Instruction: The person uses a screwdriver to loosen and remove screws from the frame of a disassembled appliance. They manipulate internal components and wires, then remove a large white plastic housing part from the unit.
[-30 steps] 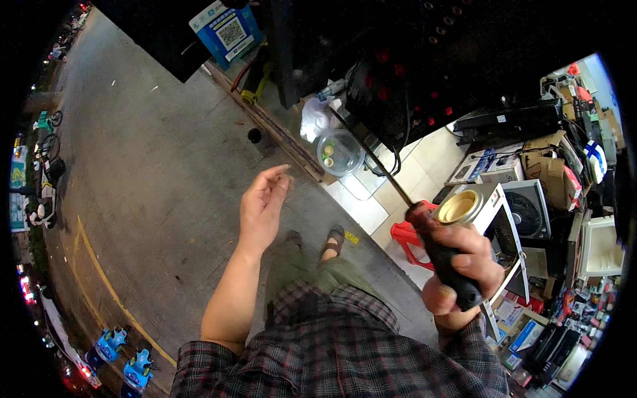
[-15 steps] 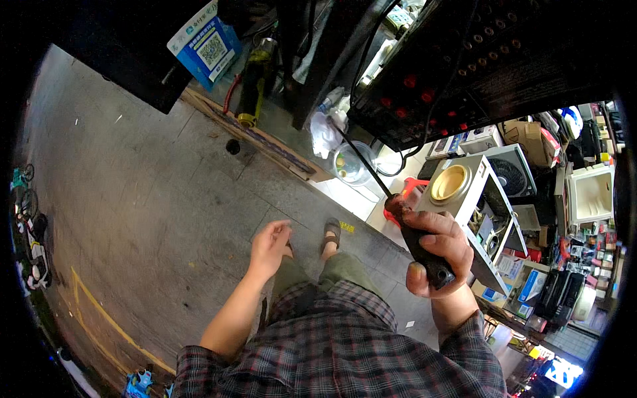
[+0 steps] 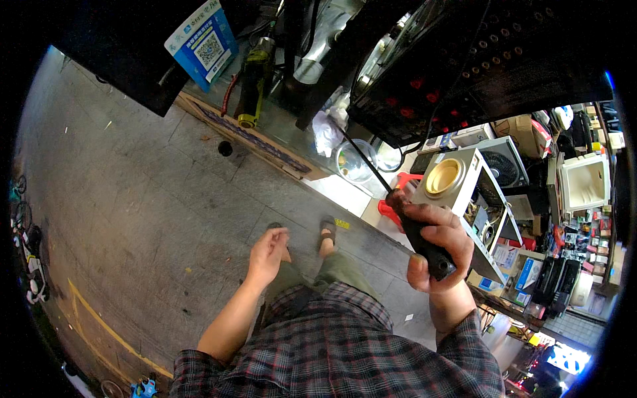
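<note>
My right hand [image 3: 452, 237] is closed round the black handle of a long screwdriver [image 3: 428, 247]. Its thin dark shaft slants up and away to the left. In this view the shaft passes in front of a round clear plastic tub [image 3: 355, 162], and its tip lies near a crumpled pale bag [image 3: 326, 132]; whether it touches either I cannot tell. My left hand [image 3: 267, 253] hangs low over the pavement in front of my legs. Its fingers are loosely bent, and nothing shows in them.
A grey metal cabinet [image 3: 458, 156] with a cream round fitting stands beyond my right hand, near a red stool [image 3: 391, 211]. Overhead is a large black panel [image 3: 511, 79] with sockets. A blue payment sign [image 3: 209, 50] and a yellow-black tool [image 3: 252, 86] sit on the counter.
The view has shifted slightly, so the cabinet and stool sit a little further left. My right hand keeps its grip on the screwdriver, and my left hand has barely moved.
</note>
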`<state>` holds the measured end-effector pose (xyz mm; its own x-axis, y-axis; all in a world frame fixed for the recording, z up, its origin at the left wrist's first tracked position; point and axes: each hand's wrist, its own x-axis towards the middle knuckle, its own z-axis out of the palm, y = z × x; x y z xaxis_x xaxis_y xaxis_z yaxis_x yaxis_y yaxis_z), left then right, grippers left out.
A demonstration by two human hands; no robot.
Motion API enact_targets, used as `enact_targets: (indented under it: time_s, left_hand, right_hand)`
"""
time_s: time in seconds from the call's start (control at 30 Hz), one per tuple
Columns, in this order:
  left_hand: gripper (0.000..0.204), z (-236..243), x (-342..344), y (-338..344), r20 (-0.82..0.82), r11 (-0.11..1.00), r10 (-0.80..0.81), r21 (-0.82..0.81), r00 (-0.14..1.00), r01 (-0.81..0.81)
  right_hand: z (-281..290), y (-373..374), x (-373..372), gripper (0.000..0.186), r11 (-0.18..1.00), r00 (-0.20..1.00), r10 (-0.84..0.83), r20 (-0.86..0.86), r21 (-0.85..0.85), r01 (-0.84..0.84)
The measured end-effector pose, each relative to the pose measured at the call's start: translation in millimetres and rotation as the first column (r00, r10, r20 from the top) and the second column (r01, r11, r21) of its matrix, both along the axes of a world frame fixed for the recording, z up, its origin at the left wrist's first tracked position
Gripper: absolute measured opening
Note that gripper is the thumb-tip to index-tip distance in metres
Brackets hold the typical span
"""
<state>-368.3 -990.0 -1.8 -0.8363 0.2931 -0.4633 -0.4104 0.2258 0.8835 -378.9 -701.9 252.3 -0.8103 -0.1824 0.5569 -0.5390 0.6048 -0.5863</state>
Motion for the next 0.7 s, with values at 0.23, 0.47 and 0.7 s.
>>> enact_targets:
  time_s: [0.23, 0.47, 0.7]
  left_hand:
    - [0.027, 60, -34, 34, -0.032, 0.957, 0.137, 0.263, 0.990, -0.124]
    - [0.035, 138, -80, 63, 0.106, 0.775, 0.189, 0.594, 0.976, -0.214]
    - [0.045, 188, -98, 92, 0.360, 0.455, 0.060, 0.820, 0.931, -0.347]
  right_hand:
    - [11, 4, 11, 0.038, 1.000, 1.000, -0.006, 0.023, 0.004, 0.006]
    - [16, 9, 26, 0.041, 0.995, 0.999, -0.039, 0.025, -0.090, 0.041]
    - [41, -7, 52, 0.053, 0.960, 0.980, -0.191, -0.061, -0.219, 0.174]
